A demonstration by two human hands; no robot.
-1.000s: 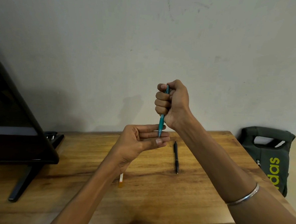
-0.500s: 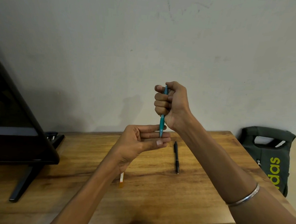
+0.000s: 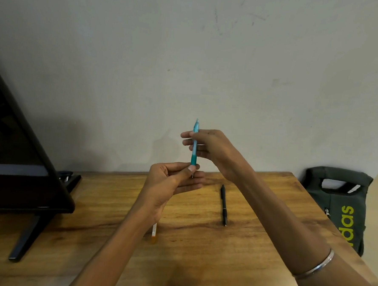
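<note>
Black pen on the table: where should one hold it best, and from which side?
Take the black pen at mid-barrel, straight down from above, pinching across its width. It lies flat on the table, running away from the person, with bare wood on both long sides.

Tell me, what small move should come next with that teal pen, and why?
Probably the right hand draws clear: its fingers lie straight along the teal pen, while the left hand pinches its grip, holding it upright above the table.
</note>
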